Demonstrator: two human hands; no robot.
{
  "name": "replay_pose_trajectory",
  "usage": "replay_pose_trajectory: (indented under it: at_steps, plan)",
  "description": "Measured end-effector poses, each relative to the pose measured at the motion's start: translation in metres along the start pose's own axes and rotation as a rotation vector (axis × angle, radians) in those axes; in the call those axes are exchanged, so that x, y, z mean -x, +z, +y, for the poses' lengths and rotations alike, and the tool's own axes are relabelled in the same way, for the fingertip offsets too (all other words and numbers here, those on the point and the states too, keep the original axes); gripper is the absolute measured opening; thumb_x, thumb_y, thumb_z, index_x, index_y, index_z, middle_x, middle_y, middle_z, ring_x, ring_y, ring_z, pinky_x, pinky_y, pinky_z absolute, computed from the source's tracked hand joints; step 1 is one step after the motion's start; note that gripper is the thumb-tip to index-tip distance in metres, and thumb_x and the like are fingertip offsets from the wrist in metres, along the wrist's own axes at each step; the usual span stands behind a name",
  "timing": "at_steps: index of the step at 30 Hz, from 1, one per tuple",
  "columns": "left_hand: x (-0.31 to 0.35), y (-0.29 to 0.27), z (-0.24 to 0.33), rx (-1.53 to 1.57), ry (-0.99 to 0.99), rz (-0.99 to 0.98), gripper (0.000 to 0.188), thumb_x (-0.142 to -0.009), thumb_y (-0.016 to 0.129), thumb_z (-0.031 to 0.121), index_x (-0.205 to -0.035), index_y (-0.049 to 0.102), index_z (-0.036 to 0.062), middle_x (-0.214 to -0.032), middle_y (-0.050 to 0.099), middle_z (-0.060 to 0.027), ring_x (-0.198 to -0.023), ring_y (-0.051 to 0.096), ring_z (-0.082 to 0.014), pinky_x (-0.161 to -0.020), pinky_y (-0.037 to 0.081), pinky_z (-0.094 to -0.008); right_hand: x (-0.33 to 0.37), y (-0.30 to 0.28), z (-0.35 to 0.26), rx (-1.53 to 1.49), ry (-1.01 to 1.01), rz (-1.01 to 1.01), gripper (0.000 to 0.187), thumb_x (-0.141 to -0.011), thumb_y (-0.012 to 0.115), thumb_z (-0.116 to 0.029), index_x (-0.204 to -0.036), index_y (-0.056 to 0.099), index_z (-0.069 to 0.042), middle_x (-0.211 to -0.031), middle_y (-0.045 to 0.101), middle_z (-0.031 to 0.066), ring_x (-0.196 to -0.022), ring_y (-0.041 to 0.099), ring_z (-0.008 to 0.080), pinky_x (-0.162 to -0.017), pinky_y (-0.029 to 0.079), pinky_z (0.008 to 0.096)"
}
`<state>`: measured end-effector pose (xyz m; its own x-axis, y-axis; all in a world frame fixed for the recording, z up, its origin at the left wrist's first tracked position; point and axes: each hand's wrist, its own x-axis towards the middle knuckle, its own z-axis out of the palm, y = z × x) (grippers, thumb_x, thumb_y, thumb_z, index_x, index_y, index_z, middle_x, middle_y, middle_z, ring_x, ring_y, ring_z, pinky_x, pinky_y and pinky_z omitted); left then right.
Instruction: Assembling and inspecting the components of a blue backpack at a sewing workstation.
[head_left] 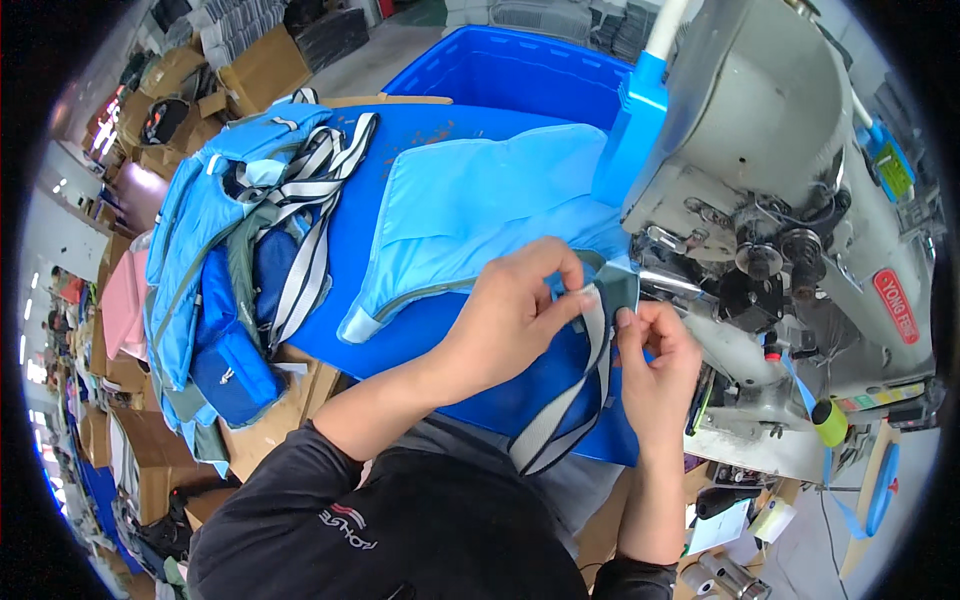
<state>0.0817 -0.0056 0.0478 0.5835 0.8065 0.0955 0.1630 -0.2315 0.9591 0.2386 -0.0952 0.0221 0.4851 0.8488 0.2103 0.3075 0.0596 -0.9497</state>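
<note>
My left hand [508,318] pinches the end of a white webbing strap [545,425] with dark edges. The strap hangs from the fingers in a long loop. Close by on the right, my right hand [658,362] has thumb and fingers closed on the edge of a grey-green fabric piece [620,288], beside the strap end. A light blue fabric panel [480,195] with grey-green trim lies spread on the blue tabletop [395,130]. Its right side reaches the sewing machine [735,150], just beyond both hands.
Light blue sewn pieces [190,240] with more webbing straps are heaped at the table's left edge. A blue plastic bin [500,65] stands behind the table. Cardboard boxes [265,70] fill the far left. The machine's head rises close to my right hand.
</note>
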Motion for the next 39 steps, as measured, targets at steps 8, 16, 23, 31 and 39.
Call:
replay_pose_trajectory:
  at_steps: [8,16,23,31,39]
  plan:
    - [-0.003,0.014,-0.014,-0.176,0.448,0.189,0.034,-0.079,0.074,-0.003,-0.111,0.063,0.0019,-0.094,0.062,-0.0098,-0.072,0.067,-0.0192,-0.064,0.057,-0.0287,-0.003,0.0,-0.01,0.214,-0.148,0.023,0.009,-0.084,0.069,-0.002,-0.081,0.06,0.0,-0.062,0.061,0.0038,-0.051,0.053,0.0081,-0.048,0.041,0.0238]
    - [-0.032,-0.001,-0.03,-0.9,1.313,0.364,0.036,-0.072,0.063,0.015,-0.104,0.065,0.0002,-0.087,0.055,-0.0057,-0.066,0.057,-0.0149,-0.053,0.045,-0.0275,0.002,0.005,0.0,-0.052,0.054,-0.037,0.005,-0.089,0.065,0.0,-0.085,0.062,0.0,-0.067,0.061,-0.0015,-0.058,0.05,0.0,-0.051,0.039,0.0188]
    - [-0.016,0.007,-0.036,-0.73,1.066,0.179,0.033,-0.077,0.063,0.013,-0.108,0.064,0.0025,-0.085,0.051,-0.004,-0.068,0.059,-0.0158,-0.054,0.047,-0.0276,0.006,0.006,-0.003,-0.179,0.115,-0.012,0.005,-0.095,0.064,-0.004,-0.094,0.064,0.001,-0.072,0.062,-0.0034,-0.062,0.049,-0.0017,-0.054,0.039,0.017]
    - [-0.019,0.007,-0.034,-0.649,1.026,0.152,0.037,-0.071,0.071,0.011,-0.107,0.071,0.0061,-0.081,0.053,-0.001,-0.061,0.058,-0.0143,-0.05,0.046,-0.0261,0.005,0.002,-0.004,-0.164,0.074,-0.046,0.005,-0.094,0.064,-0.004,-0.096,0.065,0.001,-0.074,0.065,-0.0009,-0.06,0.051,0.0004,-0.054,0.04,0.0173]
    - [-0.018,0.009,-0.037,-0.739,1.076,0.14,0.039,-0.078,0.062,0.018,-0.115,0.066,0.0052,-0.085,0.051,0.0014,-0.064,0.053,-0.0112,-0.052,0.043,-0.0251,0.006,-0.005,-0.005,-0.295,0.13,-0.082,0.01,-0.097,0.061,-0.008,-0.097,0.066,0.001,-0.07,0.062,-0.0003,-0.054,0.049,0.0024,-0.052,0.043,0.0187]
